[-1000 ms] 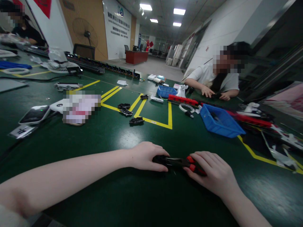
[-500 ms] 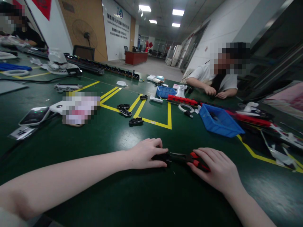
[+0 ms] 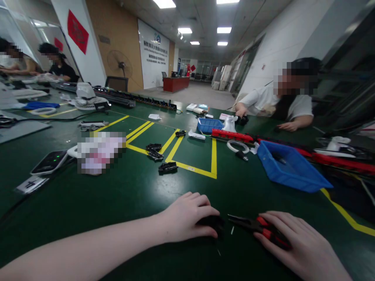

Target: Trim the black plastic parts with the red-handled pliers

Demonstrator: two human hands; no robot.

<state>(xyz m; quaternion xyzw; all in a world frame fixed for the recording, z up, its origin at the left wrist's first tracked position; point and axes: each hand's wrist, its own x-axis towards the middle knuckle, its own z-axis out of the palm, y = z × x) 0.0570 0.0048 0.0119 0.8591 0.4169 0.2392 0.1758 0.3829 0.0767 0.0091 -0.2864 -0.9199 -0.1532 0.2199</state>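
My left hand [image 3: 193,216] is closed around a small black part [image 3: 217,223], low over the green table [image 3: 131,207]; the fingers cover much of it. To its right, my right hand [image 3: 299,238] grips red-and-black needle-nose pliers [image 3: 252,224] by the handles. The plier tips point left and stand a short gap away from the black part. Two thin pale slivers lie on the table near the tips, one of them a light strip [image 3: 232,230]. Beyond my left hand sit several similar black parts, the nearest black part [image 3: 168,168] by a yellow tape line.
A blue bin [image 3: 293,168] stands at right, beside red strips [image 3: 233,135] and a white cable coil [image 3: 238,146]. A smaller blue tray [image 3: 209,125] is farther back. Left are a phone [image 3: 101,152] and a device with green lights [image 3: 49,162]. A co-worker [image 3: 281,97] sits across the table.
The plier tips have come away from the black part, leaving a gap. My view has tilted up, so both hands appear lower. The co-worker's hands have moved apart.
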